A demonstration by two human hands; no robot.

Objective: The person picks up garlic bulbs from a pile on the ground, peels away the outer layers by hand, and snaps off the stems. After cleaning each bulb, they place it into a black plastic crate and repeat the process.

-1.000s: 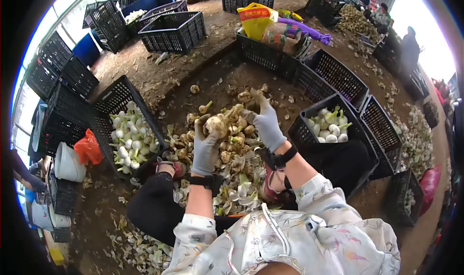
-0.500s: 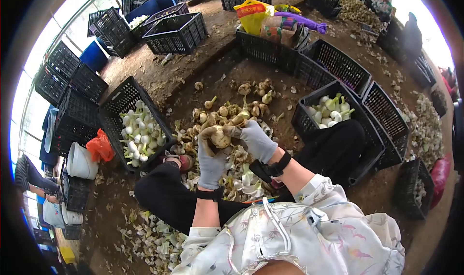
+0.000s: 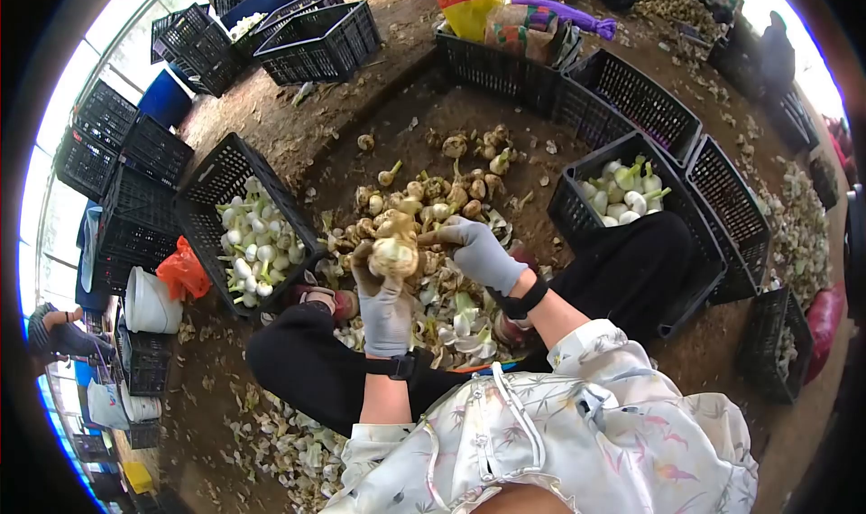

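Observation:
My left hand, in a grey glove with soiled fingers, is closed around a garlic bulb held up in front of me. The bulb is pale below, with brownish, dirty skin at its top. My gloved right hand reaches in from the right, its fingers drawn together and their tips right at the bulb's side; I cannot tell what they pinch. Beyond both hands lies a pile of unpeeled garlic bulbs with soil on them. Stripped garlic skins cover the ground between my legs.
A black crate of clean white garlic stands at my left, and another crate of white garlic at my right. Black crates line the right side. A white bucket with a red bag stands left. Another person is at the left edge.
The garlic bulb is turned and raised slightly in my left hand. My right hand has drawn a little to the right, from around the bulb to its side. The view has shifted slightly.

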